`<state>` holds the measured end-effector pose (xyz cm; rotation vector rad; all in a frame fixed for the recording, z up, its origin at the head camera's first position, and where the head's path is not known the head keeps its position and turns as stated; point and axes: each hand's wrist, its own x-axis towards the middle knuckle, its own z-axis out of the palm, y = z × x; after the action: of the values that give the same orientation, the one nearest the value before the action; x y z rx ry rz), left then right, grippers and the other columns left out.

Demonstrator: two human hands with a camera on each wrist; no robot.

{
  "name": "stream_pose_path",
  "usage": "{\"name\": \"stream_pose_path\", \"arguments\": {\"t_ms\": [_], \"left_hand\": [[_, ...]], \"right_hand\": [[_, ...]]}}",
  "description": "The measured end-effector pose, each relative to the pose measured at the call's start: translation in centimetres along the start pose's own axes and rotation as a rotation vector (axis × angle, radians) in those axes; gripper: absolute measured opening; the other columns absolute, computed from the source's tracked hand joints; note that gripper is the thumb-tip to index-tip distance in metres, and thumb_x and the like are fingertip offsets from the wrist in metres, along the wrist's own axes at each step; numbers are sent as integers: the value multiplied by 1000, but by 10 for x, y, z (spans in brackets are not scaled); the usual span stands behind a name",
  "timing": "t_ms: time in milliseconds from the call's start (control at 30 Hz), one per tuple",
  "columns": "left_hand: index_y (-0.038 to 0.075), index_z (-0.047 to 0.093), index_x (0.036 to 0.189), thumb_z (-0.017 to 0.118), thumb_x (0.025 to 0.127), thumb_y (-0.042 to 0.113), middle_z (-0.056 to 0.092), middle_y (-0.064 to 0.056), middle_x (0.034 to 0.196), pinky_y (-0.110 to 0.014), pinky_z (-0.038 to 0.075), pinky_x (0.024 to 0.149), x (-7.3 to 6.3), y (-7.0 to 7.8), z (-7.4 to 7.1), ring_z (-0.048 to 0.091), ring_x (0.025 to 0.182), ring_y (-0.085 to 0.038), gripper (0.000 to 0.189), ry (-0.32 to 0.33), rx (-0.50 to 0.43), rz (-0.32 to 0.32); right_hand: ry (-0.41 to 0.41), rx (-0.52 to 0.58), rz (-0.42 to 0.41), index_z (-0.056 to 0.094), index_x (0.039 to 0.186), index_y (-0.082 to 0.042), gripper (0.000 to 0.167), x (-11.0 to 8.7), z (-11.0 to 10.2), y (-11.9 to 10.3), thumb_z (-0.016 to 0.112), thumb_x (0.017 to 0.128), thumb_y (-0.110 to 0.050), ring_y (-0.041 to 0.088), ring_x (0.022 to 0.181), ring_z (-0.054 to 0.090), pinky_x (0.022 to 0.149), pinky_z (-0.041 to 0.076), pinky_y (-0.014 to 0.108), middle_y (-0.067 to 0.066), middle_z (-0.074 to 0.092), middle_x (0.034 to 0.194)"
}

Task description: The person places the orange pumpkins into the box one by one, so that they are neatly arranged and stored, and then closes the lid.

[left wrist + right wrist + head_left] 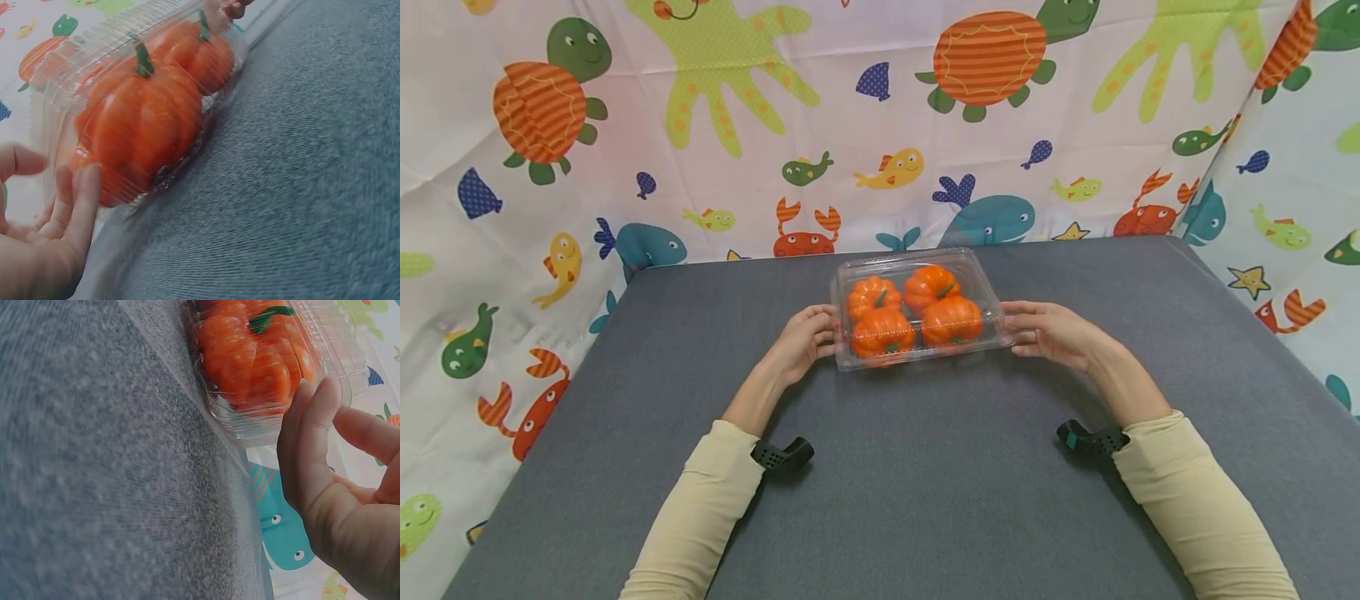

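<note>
A clear plastic clamshell box (972,268) lies shut on the grey table (925,483), toward the far middle. Several small orange pumpkins (882,332) with green stems fill it. My left hand (817,333) is at the box's left end, and in the left wrist view its straight fingers (80,206) touch the ribbed wall of the box (69,72) beside a pumpkin (140,122). My right hand (1032,327) is at the right end. There its fingers (309,431) lie against the box (340,356), next to a pumpkin (250,362), with the thumb held apart.
A curtain (715,167) printed with turtles, fish and crabs hangs close behind the table and along both sides. The table's far edge runs just behind the box. Black wrist mounts (784,454) (1088,438) sit on both cream sleeves, low over the cloth.
</note>
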<state>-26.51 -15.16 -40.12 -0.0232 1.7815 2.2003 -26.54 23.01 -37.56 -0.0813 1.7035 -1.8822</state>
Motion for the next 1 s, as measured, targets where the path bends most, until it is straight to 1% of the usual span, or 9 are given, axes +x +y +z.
{"name": "stream_pose_path", "arguments": {"t_ms": [133, 267, 400, 467, 567, 700, 767, 867, 1000], "left_hand": [[0, 38, 133, 51, 94, 2, 55, -6, 93, -32, 53, 76, -1, 0, -4, 57, 83, -17, 41, -53, 5, -4], [2, 31, 143, 53, 92, 4, 55, -5, 98, -40, 49, 87, -2, 0, -6, 57, 94, -19, 55, -102, 38, -7], [6, 27, 146, 53, 93, 7, 56, -4, 100, -37, 49, 84, -3, 3, -5, 59, 89, -16, 60, -115, 112, -27], [6, 32, 143, 52, 94, 10, 57, -3, 95, -32, 50, 78, -4, 4, -4, 60, 79, -13, 54, -105, 164, -49], [2, 45, 129, 50, 96, 15, 57, -2, 80, -28, 50, 69, -5, 6, -4, 59, 65, -12, 36, -92, 260, -64], [2, 52, 111, 50, 98, 18, 55, -3, 70, -29, 49, 65, -7, 9, -3, 60, 61, -14, 21, -99, 338, -56], [4, 51, 110, 52, 97, 18, 57, -4, 73, -29, 50, 66, -8, 9, -4, 62, 64, -14, 19, -123, 329, -63], [6, 47, 114, 53, 95, 14, 62, -4, 80, -29, 51, 67, -9, 10, -5, 65, 69, -16, 21, -177, 267, -86], [6, 38, 119, 48, 96, 8, 69, -5, 85, -28, 52, 69, -9, 9, -6, 68, 74, -16, 25, -271, 156, -95]], "right_hand": [[1, -8, -22, 19, 146, 8, 52, 0, -3, 0, 43, 102, -6, 13, 85, 62, 76, 51, 25, 4, 59, 103], [13, -11, -56, 17, 145, 12, 51, 0, -4, 0, 40, 102, -5, 13, 90, 63, 81, 50, 26, 5, 59, 106], [8, 0, -64, 16, 145, 12, 52, -2, -5, -1, 40, 102, -3, 13, 91, 64, 84, 49, 27, 5, 59, 104], [2, 12, -59, 16, 145, 12, 52, -2, -5, -1, 42, 101, -2, 14, 90, 64, 85, 49, 28, 6, 59, 103], [-10, 22, -57, 18, 144, 10, 53, -3, -5, -1, 44, 100, -1, 14, 91, 64, 86, 49, 28, 7, 60, 103], [-19, 38, -50, 26, 139, 7, 45, -3, -6, 0, 45, 99, 1, 16, 90, 64, 85, 49, 29, 9, 60, 102], [-20, 51, -40, 33, 133, 4, 36, -3, -6, 0, 44, 100, 0, 17, 89, 65, 83, 51, 30, 10, 61, 100], [-13, 74, -19, 40, 124, -1, 23, -4, -5, 0, 42, 101, -2, 19, 84, 67, 78, 53, 30, 11, 62, 95], [-23, 69, 15, 38, 122, -4, 21, -4, -3, -1, 42, 101, -3, 21, 81, 68, 74, 54, 31, 12, 66, 94]]}}
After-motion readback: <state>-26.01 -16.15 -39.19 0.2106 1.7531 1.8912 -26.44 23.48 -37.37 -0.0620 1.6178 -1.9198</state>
